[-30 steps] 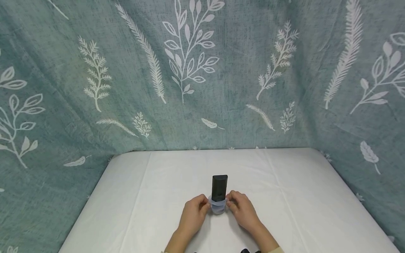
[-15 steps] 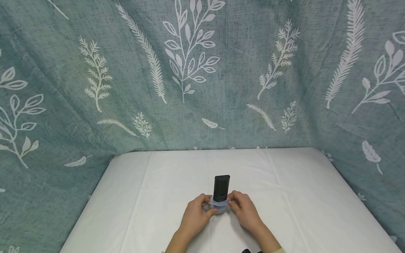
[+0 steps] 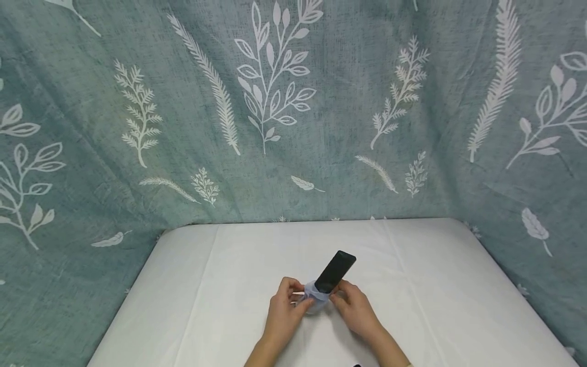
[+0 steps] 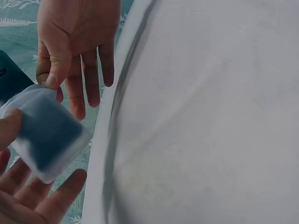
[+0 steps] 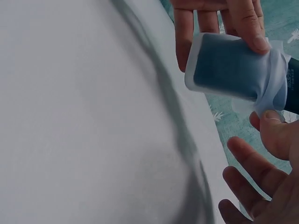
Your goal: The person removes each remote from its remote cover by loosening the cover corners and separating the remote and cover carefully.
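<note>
A slim black remote control [image 3: 337,270] stands tilted to the right, its lower end inside a translucent bluish-white silicone cover [image 3: 315,294]. My left hand [image 3: 284,312] holds the covered end, thumb in front and fingers behind. Opposite it, my right hand [image 3: 359,312] pinches the cover's edge between thumb and forefinger. In the right wrist view the rim of the cover [image 5: 273,77] is bunched into folds around the remote, and small print shows on the bare part. The left wrist view shows the right hand's [image 4: 77,51] other fingers extended, away from the cover.
The hands work over a white-covered table [image 3: 229,290]. A green curtain [image 3: 339,102] with white leaf prints hangs behind and along both sides. At the bottom edge of the head view a small dark thing [image 3: 357,365] just shows.
The remote control has gone from nearly upright to leaning right. The left hand's thumb has moved onto the front of the cover. The right hand stays at the cover's edge.
</note>
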`<state>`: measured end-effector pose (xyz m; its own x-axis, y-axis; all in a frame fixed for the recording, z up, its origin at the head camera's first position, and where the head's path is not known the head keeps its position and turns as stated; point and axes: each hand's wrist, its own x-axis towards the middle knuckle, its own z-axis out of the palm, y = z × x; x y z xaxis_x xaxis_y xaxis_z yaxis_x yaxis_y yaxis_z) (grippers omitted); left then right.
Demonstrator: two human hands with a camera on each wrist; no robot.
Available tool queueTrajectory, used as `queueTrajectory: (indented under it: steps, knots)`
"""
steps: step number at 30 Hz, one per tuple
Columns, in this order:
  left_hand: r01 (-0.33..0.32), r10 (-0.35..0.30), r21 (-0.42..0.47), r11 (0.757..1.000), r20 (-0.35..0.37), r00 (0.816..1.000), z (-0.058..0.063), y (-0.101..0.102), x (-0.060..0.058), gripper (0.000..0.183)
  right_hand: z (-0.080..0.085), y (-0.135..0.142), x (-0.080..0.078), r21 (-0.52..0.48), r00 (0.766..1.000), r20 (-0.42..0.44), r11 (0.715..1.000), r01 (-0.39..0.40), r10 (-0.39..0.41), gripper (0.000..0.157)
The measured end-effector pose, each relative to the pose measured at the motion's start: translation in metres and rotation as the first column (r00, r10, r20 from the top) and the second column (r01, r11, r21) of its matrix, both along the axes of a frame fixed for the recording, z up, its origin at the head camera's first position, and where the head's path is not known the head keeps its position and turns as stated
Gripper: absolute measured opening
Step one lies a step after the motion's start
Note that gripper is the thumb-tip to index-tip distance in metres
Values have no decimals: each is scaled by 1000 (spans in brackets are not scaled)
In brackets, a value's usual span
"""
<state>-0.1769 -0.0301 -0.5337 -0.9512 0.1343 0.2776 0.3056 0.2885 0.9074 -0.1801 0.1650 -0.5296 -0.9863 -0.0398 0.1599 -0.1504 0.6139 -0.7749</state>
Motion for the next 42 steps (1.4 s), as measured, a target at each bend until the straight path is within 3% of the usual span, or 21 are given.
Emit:
queueTrajectory:
  steps: [4,8,15,24,33,38,42]
  knots:
    - [21,-24,93,995,23,999,4,0,0,47,4,-2,1,-68,1000,-28,998,-1,-1,6]
    - [25,-24,138,990,-7,1000,3,1,1,45,6,-5,2,-90,999,-50,996,6,-10,9]
    - [-79,93,141,987,-91,992,4,2,3,34,6,-8,3,-117,997,-25,991,65,-69,11]
    - [-169,186,168,971,-90,978,8,-2,1,33,11,-7,4,-208,998,-15,976,63,-68,24]
    - [-301,312,88,949,-153,938,6,-6,0,34,24,-5,9,-344,997,-76,939,-23,-3,49]
    - [-333,336,49,942,-216,917,6,-9,0,35,29,-7,8,-409,996,-87,910,-63,30,54]
    - [-363,357,20,932,-244,902,8,-9,1,37,33,-10,7,-476,998,-42,877,-66,53,58]
